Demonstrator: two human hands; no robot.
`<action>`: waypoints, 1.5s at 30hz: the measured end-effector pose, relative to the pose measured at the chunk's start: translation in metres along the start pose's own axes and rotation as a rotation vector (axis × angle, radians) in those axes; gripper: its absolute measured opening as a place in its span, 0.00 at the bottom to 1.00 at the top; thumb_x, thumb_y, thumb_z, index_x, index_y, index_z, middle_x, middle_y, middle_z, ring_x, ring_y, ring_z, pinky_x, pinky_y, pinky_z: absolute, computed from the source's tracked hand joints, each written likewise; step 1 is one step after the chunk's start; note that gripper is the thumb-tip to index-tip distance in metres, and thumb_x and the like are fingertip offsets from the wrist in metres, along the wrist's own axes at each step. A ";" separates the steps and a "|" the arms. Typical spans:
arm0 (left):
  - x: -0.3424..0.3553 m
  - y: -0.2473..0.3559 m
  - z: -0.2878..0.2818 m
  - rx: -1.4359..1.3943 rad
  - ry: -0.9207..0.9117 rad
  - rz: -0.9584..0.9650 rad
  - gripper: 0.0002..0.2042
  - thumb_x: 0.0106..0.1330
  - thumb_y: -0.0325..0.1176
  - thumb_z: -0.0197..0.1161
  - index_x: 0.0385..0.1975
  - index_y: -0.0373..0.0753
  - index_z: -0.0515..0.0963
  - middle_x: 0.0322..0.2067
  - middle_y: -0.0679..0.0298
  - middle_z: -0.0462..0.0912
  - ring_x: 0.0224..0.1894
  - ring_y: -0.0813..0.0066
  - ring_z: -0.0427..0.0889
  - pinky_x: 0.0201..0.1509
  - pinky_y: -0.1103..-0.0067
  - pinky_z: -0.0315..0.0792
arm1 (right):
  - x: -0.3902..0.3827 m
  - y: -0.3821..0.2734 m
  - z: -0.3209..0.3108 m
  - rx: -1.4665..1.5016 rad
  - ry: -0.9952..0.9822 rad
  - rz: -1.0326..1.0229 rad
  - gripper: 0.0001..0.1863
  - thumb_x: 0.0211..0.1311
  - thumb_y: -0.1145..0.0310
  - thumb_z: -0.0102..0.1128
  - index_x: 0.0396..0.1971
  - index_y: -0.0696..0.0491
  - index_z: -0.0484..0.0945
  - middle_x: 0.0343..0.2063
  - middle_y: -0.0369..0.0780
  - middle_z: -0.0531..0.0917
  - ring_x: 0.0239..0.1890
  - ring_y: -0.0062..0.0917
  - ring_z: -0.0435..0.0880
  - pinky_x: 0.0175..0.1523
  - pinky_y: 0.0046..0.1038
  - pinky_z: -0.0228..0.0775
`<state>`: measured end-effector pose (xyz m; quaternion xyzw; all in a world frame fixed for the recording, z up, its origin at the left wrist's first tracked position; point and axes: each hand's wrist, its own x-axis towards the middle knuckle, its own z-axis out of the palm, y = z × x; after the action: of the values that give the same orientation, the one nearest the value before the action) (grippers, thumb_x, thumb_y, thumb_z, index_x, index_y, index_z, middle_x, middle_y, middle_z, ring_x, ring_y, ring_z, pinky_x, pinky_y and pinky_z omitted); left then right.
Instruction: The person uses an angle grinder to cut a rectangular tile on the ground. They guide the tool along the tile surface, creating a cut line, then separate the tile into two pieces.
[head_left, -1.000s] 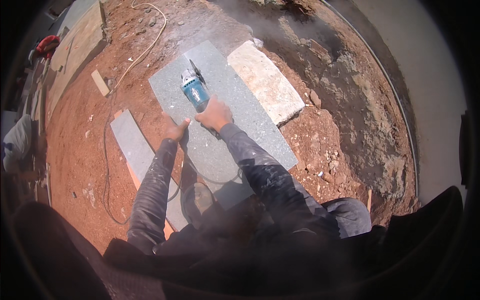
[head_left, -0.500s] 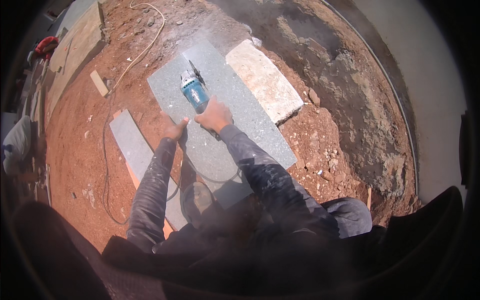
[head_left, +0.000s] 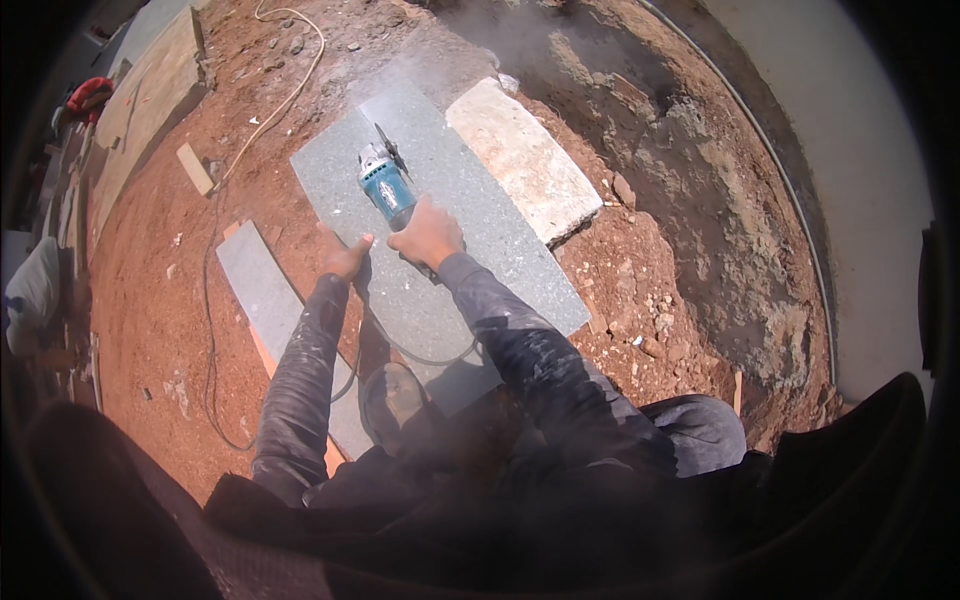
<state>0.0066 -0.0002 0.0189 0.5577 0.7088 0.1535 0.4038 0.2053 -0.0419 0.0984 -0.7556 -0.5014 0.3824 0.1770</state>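
Note:
A teal angle grinder (head_left: 385,190) is in my right hand (head_left: 430,234), which wraps its rear handle. Its disc (head_left: 391,148) stands on edge at the surface of a large grey stone slab (head_left: 480,225), and pale dust hangs around the slab's far end. At the slab's left edge, my left hand (head_left: 343,255) grips it with the thumb toward the top face; the other fingers are partly hidden. A dark cord loops over the slab's near part, close to my shoe (head_left: 395,395).
A narrow grey slab (head_left: 262,280) lies to the left on reddish soil. A rough pale stone block (head_left: 525,160) sits beside the large slab, near a dug trench at the right. A wood offcut (head_left: 195,169), a light cable (head_left: 300,85) and stacked boards are on the left.
Both hands and the grinder keep nearly the same place on the slab. The whole view has shifted slightly, and the dust near the far end has drifted.

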 end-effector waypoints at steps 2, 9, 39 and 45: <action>0.006 -0.007 0.000 0.061 0.018 0.000 0.61 0.56 0.51 0.73 0.72 0.27 0.30 0.74 0.38 0.40 0.77 0.50 0.44 0.78 0.70 0.44 | 0.000 0.000 0.001 -0.011 -0.005 -0.004 0.40 0.42 0.55 0.71 0.54 0.63 0.68 0.46 0.57 0.82 0.50 0.52 0.82 0.56 0.43 0.75; 0.010 -0.011 0.004 0.031 0.007 0.014 0.61 0.57 0.51 0.72 0.72 0.26 0.31 0.74 0.38 0.39 0.77 0.50 0.43 0.78 0.71 0.43 | -0.002 0.003 0.001 -0.006 0.003 0.013 0.40 0.42 0.55 0.71 0.53 0.63 0.69 0.46 0.57 0.82 0.51 0.52 0.82 0.56 0.43 0.75; 0.004 -0.008 0.003 -0.011 0.022 0.027 0.61 0.57 0.49 0.73 0.72 0.27 0.26 0.73 0.37 0.44 0.75 0.49 0.52 0.76 0.71 0.51 | -0.020 0.007 -0.005 -0.013 -0.035 0.036 0.41 0.43 0.57 0.71 0.56 0.64 0.67 0.47 0.55 0.82 0.52 0.50 0.82 0.57 0.41 0.75; 0.001 -0.002 0.003 -0.019 -0.001 0.002 0.61 0.57 0.49 0.73 0.72 0.27 0.27 0.74 0.38 0.40 0.76 0.51 0.46 0.77 0.72 0.46 | -0.024 0.008 -0.007 -0.024 -0.025 0.048 0.41 0.43 0.57 0.70 0.57 0.63 0.67 0.47 0.55 0.82 0.52 0.49 0.82 0.57 0.41 0.75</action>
<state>0.0071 -0.0003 0.0153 0.5546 0.7067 0.1602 0.4092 0.2105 -0.0663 0.1076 -0.7648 -0.4897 0.3899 0.1526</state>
